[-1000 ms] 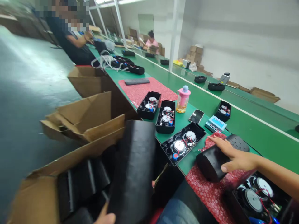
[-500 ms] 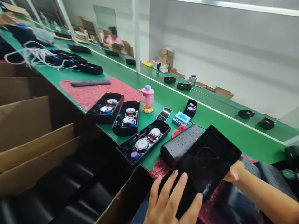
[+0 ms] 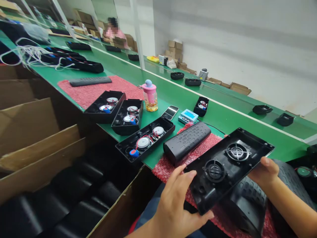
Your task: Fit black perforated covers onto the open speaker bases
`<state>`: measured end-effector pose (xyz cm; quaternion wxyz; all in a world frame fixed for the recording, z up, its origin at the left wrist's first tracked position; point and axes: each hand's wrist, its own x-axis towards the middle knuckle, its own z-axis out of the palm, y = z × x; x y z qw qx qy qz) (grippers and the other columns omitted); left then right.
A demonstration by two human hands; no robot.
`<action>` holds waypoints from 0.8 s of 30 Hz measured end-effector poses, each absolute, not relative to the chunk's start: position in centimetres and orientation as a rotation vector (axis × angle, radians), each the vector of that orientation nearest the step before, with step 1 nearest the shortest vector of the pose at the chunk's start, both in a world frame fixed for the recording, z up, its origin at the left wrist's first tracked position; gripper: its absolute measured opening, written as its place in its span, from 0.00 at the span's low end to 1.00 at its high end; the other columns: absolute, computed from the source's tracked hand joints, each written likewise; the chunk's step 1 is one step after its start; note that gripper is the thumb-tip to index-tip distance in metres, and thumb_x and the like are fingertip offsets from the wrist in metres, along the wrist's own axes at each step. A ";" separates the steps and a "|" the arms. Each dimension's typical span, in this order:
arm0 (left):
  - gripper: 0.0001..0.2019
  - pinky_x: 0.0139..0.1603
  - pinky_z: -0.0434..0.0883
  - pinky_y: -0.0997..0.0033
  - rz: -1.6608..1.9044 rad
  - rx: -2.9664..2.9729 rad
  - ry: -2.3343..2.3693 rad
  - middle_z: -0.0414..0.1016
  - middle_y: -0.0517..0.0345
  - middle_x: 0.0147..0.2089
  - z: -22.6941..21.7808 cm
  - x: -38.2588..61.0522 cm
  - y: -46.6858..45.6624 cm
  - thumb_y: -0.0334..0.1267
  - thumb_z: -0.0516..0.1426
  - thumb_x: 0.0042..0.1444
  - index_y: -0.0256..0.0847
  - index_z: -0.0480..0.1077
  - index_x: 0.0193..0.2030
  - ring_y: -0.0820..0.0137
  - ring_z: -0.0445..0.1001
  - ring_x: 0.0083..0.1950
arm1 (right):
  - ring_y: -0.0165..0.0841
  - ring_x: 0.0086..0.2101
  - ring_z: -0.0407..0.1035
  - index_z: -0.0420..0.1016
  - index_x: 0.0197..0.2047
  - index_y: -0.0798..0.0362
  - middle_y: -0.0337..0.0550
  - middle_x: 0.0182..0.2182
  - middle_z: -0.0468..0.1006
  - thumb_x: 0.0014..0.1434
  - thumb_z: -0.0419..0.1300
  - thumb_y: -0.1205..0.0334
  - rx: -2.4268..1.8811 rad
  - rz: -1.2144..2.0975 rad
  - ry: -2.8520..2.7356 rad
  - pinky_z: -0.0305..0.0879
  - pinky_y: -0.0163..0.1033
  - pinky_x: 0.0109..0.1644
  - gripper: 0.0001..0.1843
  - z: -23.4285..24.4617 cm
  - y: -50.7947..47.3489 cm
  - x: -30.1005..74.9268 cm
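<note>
Between my hands is an open black plastic speaker housing, tilted, its hollow side facing me with two round grilles in its floor. My left hand grips the near-left end, thumb below and fingers at the upper corner. At the opposite end, my right hand supports the edge, thumb on the rim and most fingers hidden underneath. A closed-side-up black housing with a dimpled surface lies just left of it on red bubble wrap. More dimpled housings lie beneath the held one.
Several open housings with silver speakers stand along the green bench. Behind them are a pink-lidded bottle, a phone and a small blue-screened device. Cardboard boxes holding black housings sit at lower left. A person sits across the line.
The held housing has turned so its inner grilles now show clearly. My left hand has shifted from over its face to its end. The view has moved slightly.
</note>
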<state>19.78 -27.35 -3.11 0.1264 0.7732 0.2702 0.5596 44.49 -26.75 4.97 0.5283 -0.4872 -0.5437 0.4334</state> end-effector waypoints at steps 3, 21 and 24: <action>0.36 0.38 0.76 0.68 1.246 1.776 0.695 0.74 0.49 0.47 -3.3 21.0 -27.0 0.62 0.57 0.50 0.46 0.55 0.60 0.62 0.76 0.46 | 0.46 0.40 0.71 0.66 0.48 0.45 0.47 0.43 0.75 0.39 0.61 0.32 -1.145 0.925 -1.171 0.71 0.47 0.37 0.37 5.2 -26.1 45.4; 0.35 0.62 0.60 0.44 0.641 2.293 0.951 0.57 0.37 0.63 -3.0 20.9 -24.4 0.57 0.52 0.56 0.35 0.57 0.64 0.50 0.58 0.63 | 0.37 0.29 0.69 0.75 0.32 0.55 0.44 0.26 0.75 0.37 0.69 0.45 -1.987 0.873 -1.248 0.65 0.39 0.33 0.24 2.1 -24.9 53.6; 0.49 0.60 0.62 0.43 0.583 2.379 0.844 0.55 0.34 0.64 -3.6 21.4 -24.1 0.65 0.59 0.43 0.34 0.53 0.66 0.46 0.58 0.63 | 0.42 0.33 0.69 0.77 0.29 0.54 0.44 0.28 0.77 0.41 0.65 0.45 -2.044 0.779 -1.390 0.63 0.43 0.39 0.20 1.9 -24.1 54.1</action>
